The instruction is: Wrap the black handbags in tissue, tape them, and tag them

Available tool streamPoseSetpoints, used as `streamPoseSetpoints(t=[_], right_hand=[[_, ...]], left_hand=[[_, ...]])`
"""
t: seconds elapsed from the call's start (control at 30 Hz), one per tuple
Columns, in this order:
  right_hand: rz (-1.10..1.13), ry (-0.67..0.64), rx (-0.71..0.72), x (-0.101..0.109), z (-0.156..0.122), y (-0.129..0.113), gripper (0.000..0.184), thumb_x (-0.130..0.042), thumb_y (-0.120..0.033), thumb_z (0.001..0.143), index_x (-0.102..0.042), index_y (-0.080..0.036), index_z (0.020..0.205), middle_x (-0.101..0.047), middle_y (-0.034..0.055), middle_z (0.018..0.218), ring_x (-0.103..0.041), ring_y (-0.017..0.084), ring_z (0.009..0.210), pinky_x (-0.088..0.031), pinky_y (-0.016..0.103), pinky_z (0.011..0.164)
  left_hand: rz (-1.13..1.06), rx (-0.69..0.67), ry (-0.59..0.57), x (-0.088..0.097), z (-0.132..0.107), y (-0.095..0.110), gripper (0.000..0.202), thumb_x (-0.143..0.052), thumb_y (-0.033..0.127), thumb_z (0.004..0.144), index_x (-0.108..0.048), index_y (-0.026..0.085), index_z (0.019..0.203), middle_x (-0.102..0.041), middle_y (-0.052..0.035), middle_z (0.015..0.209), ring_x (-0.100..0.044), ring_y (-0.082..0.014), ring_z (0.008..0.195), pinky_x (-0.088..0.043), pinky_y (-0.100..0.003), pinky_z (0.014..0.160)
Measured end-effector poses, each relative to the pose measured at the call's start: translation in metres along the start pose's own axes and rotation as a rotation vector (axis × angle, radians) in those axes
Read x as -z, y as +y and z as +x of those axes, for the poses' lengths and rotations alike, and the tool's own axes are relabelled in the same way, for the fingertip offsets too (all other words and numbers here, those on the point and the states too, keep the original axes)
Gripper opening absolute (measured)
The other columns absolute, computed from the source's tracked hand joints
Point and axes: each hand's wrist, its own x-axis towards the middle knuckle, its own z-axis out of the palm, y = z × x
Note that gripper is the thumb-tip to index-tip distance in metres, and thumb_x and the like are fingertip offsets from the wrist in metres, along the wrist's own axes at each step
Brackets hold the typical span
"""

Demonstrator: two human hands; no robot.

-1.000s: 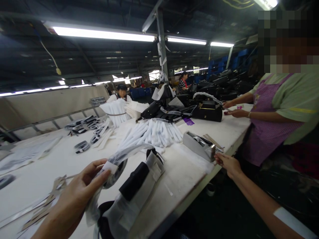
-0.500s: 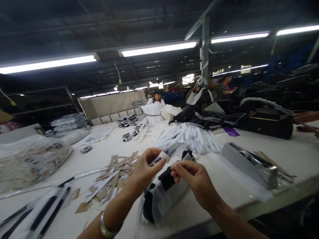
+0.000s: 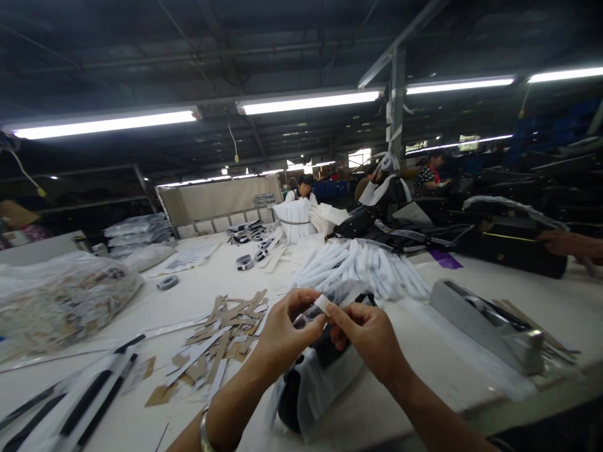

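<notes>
My left hand (image 3: 282, 333) and my right hand (image 3: 370, 336) meet over the near edge of the white table (image 3: 188, 295). Both pinch the top of a clear plastic bag (image 3: 330, 295), where a small white piece of tape (image 3: 323, 304) sits between my fingertips. Below my hands the bag wraps a black strap (image 3: 311, 383) that lies on the table. A grey tape dispenser (image 3: 490, 326) stands to the right of my right hand.
Brown card strips (image 3: 221, 333) lie scattered left of my hands. White wrapped rolls (image 3: 358, 267) are piled behind. A full plastic bag (image 3: 61, 298) sits far left. Black bags (image 3: 509, 245) and a co-worker's hand (image 3: 565, 242) are at the right; other people work further back.
My right hand came away from the tape dispenser to join the left at the top of the bag. The view swung left, and the co-worker at the right left the frame.
</notes>
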Motion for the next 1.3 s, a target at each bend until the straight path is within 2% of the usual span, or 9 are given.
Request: streamPoseSetpoints(t=[0.37,0.57,0.67,0.73,0.8,0.87,0.97,1.1,1.3], right_hand=[[0.094,-0.175,-0.153,0.0,0.016,0.031,0.062,-0.061,-0.074,0.075,-0.061,-0.016,0.053,-0.054,0.0008,0.037,-0.048,0.011,0.032,-0.031,0.021,0.036],[0.121,-0.131,-0.172,0.001,0.014,0.043,0.059,-0.064,-0.069,0.078,-0.058,-0.016,0.053,-0.052,-0.0013,0.037,-0.045,0.009,0.032,-0.029,0.02,0.036],[0.151,-0.038,-0.13,0.009,0.003,0.037,0.052,-0.068,-0.065,0.078,-0.066,-0.015,0.064,-0.061,0.0008,0.048,-0.051,0.01,0.039,-0.038,0.021,0.041],[0.242,0.027,-0.124,0.012,-0.007,0.028,0.049,-0.072,-0.062,0.077,-0.073,-0.015,0.092,-0.072,0.0039,0.066,-0.063,0.015,0.054,-0.051,0.025,0.054],[0.356,0.058,-0.135,0.013,-0.016,0.017,0.069,-0.075,-0.058,0.076,-0.061,-0.016,0.129,-0.076,0.0078,0.091,-0.072,0.022,0.077,-0.058,0.032,0.07],[0.414,0.05,-0.136,0.01,-0.021,0.007,0.088,-0.075,-0.057,0.077,-0.04,-0.018,0.148,-0.075,0.0098,0.105,-0.072,0.025,0.092,-0.059,0.035,0.075],[0.407,0.017,-0.103,0.002,-0.021,-0.003,0.08,-0.074,-0.056,0.08,-0.044,-0.021,0.145,-0.074,0.0077,0.106,-0.071,0.025,0.098,-0.059,0.033,0.077],[0.535,0.055,-0.053,-0.008,-0.018,-0.007,0.067,-0.077,-0.047,0.079,-0.052,-0.029,0.138,-0.07,0.0034,0.121,-0.064,0.023,0.115,-0.055,0.031,0.096],[0.505,0.069,-0.091,-0.007,-0.017,-0.003,0.072,-0.078,-0.047,0.078,-0.049,-0.032,0.142,-0.068,0.003,0.125,-0.064,0.027,0.116,-0.059,0.032,0.092]], left_hand=[[-0.154,0.138,-0.03,0.0,-0.004,0.004,0.038,-0.077,0.04,0.073,-0.067,0.017,0.102,-0.072,-0.0078,0.103,-0.066,-0.0256,0.1,-0.05,-0.031,0.083],[-0.174,0.2,-0.044,0.001,-0.001,0.004,0.046,-0.076,0.047,0.073,-0.067,0.018,0.108,-0.072,-0.0085,0.106,-0.064,-0.0259,0.103,-0.048,-0.031,0.084],[-0.198,0.232,-0.036,0.0,0.0,0.005,0.05,-0.078,0.048,0.072,-0.065,0.017,0.11,-0.072,-0.0091,0.105,-0.065,-0.0263,0.102,-0.049,-0.031,0.082],[-0.189,0.232,-0.033,-0.002,0.0,0.006,0.049,-0.078,0.047,0.072,-0.065,0.017,0.109,-0.072,-0.009,0.104,-0.065,-0.0258,0.102,-0.049,-0.03,0.081],[-0.173,0.217,-0.028,-0.003,-0.001,0.007,0.046,-0.077,0.046,0.074,-0.064,0.017,0.107,-0.072,-0.0089,0.104,-0.065,-0.0253,0.101,-0.05,-0.029,0.079],[-0.134,0.198,-0.027,-0.005,-0.003,0.007,0.043,-0.076,0.045,0.075,-0.064,0.017,0.106,-0.072,-0.0081,0.103,-0.066,-0.0242,0.098,-0.05,-0.029,0.077],[-0.056,0.183,-0.046,-0.01,-0.008,0.006,0.037,-0.075,0.04,0.077,-0.063,0.019,0.105,-0.072,-0.0052,0.096,-0.067,-0.022,0.092,-0.05,-0.028,0.073],[-0.013,0.07,-0.057,-0.017,-0.014,0.004,0.031,-0.076,0.032,0.076,-0.06,0.022,0.101,-0.071,-0.003,0.093,-0.068,-0.0212,0.092,-0.052,-0.028,0.077],[-0.039,-0.052,-0.01,-0.016,-0.024,-0.001,0.027,-0.072,0.034,0.083,-0.064,0.022,0.105,-0.069,-0.0058,0.107,-0.066,-0.0227,0.104,-0.051,-0.032,0.093]])
